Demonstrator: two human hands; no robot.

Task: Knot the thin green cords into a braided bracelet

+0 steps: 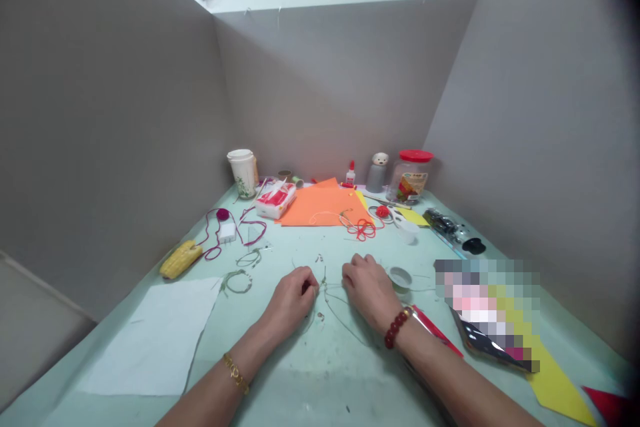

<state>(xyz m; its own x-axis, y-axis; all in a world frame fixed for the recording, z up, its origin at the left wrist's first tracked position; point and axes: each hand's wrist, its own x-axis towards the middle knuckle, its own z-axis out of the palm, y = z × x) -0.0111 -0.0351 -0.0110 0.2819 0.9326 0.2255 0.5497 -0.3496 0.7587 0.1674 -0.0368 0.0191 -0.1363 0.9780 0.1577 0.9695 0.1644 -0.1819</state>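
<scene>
Thin green cord point(333, 285) runs across the table between my two hands, with a small knot near its middle and loose ends trailing toward me. My left hand point(295, 295) is closed, thumb and fingers pinched at the left end of the cord. On the other side, my right hand point(369, 288) is closed with its fingertips down on the right end. Its exact grip is partly hidden. Tiny beads point(320, 258) lie just beyond the knot, and a few more small bits point(321, 317) sit nearer to me.
Knotted cord bracelets point(237, 281) and a white sheet point(155, 337) lie left. A round grey lid-like dish point(400, 277), a red-handled tool point(440, 332) and a dark device with a blurred screen point(493, 347) lie right. Orange paper point(320, 207), tissues point(276, 200) and a jar point(409, 179) stand behind.
</scene>
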